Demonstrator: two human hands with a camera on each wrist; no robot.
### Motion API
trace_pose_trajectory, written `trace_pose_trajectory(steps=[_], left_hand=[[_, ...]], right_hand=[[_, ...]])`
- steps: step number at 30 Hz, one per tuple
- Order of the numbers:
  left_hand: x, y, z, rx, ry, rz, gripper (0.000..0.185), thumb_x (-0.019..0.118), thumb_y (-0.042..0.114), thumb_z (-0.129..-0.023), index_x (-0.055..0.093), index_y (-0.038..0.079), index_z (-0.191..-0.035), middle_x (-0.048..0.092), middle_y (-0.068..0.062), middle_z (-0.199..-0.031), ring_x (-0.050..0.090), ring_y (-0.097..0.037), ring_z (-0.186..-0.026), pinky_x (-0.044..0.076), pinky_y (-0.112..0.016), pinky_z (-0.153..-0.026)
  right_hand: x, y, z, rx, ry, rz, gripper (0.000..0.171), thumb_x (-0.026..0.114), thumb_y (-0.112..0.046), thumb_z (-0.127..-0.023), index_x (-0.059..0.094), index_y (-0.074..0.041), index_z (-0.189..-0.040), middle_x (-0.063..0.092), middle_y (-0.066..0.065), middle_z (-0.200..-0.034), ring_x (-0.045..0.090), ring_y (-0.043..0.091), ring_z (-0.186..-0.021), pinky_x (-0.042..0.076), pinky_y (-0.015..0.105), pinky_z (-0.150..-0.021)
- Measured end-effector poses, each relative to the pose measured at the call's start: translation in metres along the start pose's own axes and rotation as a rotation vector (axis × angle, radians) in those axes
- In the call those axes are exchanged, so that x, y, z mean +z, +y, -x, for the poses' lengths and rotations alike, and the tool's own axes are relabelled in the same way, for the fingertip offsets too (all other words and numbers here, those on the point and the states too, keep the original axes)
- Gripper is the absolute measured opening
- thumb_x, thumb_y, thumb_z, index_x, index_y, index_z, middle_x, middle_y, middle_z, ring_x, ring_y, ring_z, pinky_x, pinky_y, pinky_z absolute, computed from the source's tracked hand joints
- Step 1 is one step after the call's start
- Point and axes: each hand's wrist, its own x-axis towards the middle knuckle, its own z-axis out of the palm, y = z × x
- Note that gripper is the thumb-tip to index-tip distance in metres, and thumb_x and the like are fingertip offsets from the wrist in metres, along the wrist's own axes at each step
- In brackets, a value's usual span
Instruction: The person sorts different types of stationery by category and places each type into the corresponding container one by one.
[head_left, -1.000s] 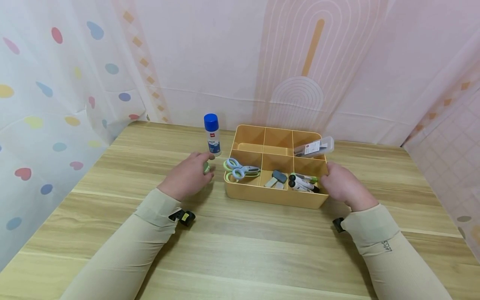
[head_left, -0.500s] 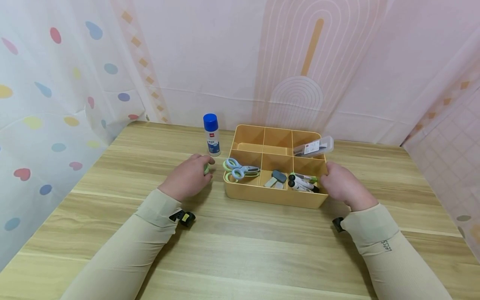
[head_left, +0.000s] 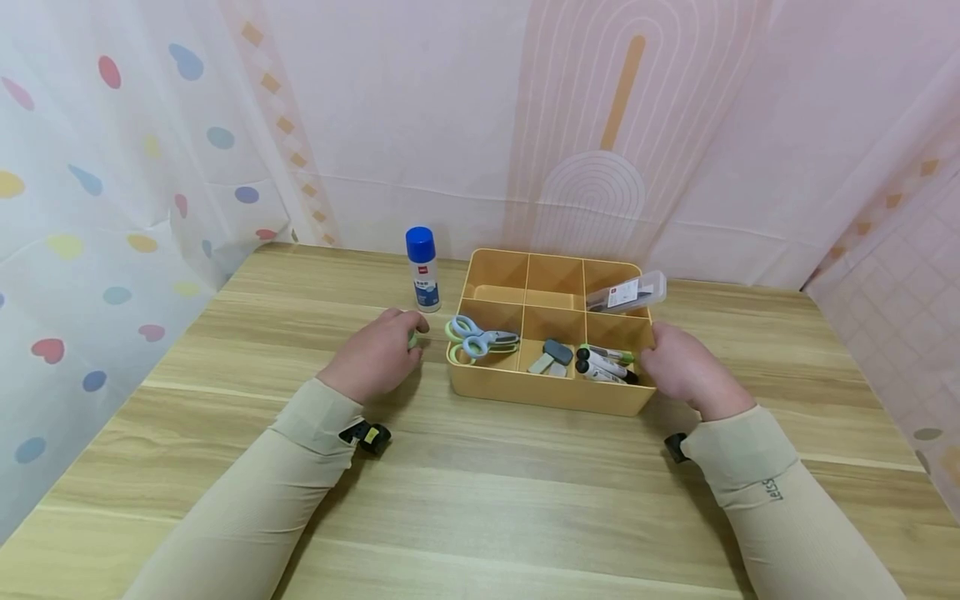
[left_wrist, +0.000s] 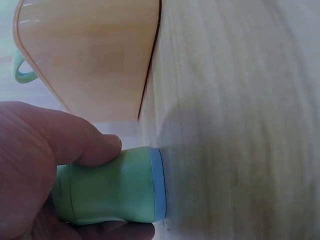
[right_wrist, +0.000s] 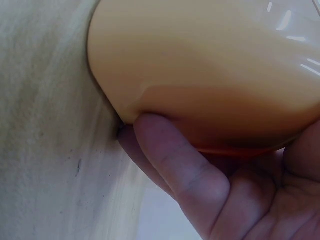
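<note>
A yellow six-part storage box (head_left: 555,392) stands on the table. My left hand (head_left: 375,354), just left of it, holds a small green waisted object (left_wrist: 112,187) with a blue base, upright close over the tabletop. In the left wrist view the thumb presses one side and the fingers curl behind. My right hand (head_left: 686,367) grips the box's right side, fingers bent against its outer wall in the right wrist view. Inside the front row lie scissors (head_left: 483,337), several erasers (head_left: 557,352) and several markers (head_left: 600,365). A clear plastic case (head_left: 630,292) leans out of the back right compartment.
Behind my left hand a glue bottle (head_left: 424,271) with a blue cap stands upright on the wooden table (head_left: 480,500). A patterned curtain (head_left: 420,125) hangs along the back and the left side.
</note>
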Motion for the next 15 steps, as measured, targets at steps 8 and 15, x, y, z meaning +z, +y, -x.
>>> trace_pose_trajectory(steps=[8, 15], left_hand=[[-0.002, 0.0012, 0.0006, -0.02, -0.002, -0.004, 0.035, 0.058, 0.017, -0.105, 0.061, 0.006, -0.137, 0.06, -0.02, -0.137, 0.063, -0.033, -0.111, 0.055, -0.056, -0.102], [-0.0054, 0.0015, 0.0024, -0.008, 0.012, -0.021, 0.034, 0.059, 0.018, -0.105, 0.06, 0.006, -0.137, 0.06, -0.021, -0.136, 0.063, -0.032, -0.106, 0.056, -0.054, -0.097]], right_hand=[[-0.0003, -0.0012, 0.0004, 0.006, -0.006, -0.002, 0.043, 0.039, -0.014, -0.105, 0.052, 0.01, -0.138, 0.063, 0.018, -0.102, 0.055, 0.027, -0.079, 0.046, 0.035, -0.065], [-0.0007, -0.0012, 0.0009, -0.006, -0.004, -0.008, 0.044, 0.039, -0.013, -0.105, 0.052, 0.01, -0.139, 0.064, 0.02, -0.107, 0.056, 0.028, -0.08, 0.046, 0.036, -0.065]])
